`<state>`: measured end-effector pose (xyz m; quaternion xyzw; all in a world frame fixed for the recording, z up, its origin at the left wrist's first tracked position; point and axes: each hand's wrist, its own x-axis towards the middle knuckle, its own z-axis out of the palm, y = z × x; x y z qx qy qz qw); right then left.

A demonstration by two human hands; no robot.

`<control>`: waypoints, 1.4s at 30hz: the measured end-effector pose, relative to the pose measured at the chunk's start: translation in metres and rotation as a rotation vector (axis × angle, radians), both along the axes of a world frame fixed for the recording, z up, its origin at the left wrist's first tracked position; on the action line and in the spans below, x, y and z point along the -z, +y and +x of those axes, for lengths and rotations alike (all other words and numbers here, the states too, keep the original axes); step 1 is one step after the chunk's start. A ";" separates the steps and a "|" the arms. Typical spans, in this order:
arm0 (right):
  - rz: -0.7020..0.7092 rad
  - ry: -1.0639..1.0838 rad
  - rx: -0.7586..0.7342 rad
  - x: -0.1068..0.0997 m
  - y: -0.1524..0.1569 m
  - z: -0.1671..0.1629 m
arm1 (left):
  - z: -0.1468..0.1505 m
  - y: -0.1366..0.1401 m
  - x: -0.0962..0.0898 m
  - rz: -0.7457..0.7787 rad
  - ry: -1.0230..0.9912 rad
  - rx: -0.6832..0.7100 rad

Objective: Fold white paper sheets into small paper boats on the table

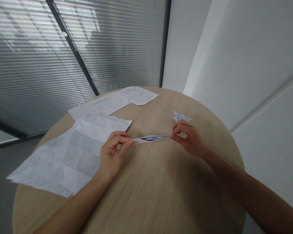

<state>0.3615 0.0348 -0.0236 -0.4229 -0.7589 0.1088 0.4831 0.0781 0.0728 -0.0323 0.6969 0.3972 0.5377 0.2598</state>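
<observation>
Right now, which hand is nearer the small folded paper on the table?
Right: the right hand is just in front of the small folded paper; the left hand is well to its left.

A round, wood-grained table spans the lower centre. On it lie a creased sheet at left, printed pages at upper centre, and a small folded paper right of centre.

Nothing legible — print on the sheets blurs.

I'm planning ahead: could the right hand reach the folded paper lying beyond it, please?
Probably yes: the folded paper lies just beyond the right hand, though it's pinching another paper piece.
</observation>
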 end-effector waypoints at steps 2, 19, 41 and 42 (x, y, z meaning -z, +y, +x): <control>0.000 0.003 0.015 0.000 -0.002 -0.002 | -0.001 0.000 0.000 0.012 0.009 0.007; -0.077 -0.124 0.806 0.028 0.038 0.029 | 0.005 -0.008 0.003 0.129 0.155 0.034; -0.028 -0.100 0.838 0.033 0.035 0.025 | -0.014 -0.004 -0.015 0.291 0.924 -0.299; -0.026 -0.080 0.820 0.032 0.033 0.024 | -0.017 -0.001 -0.016 0.244 1.008 -0.353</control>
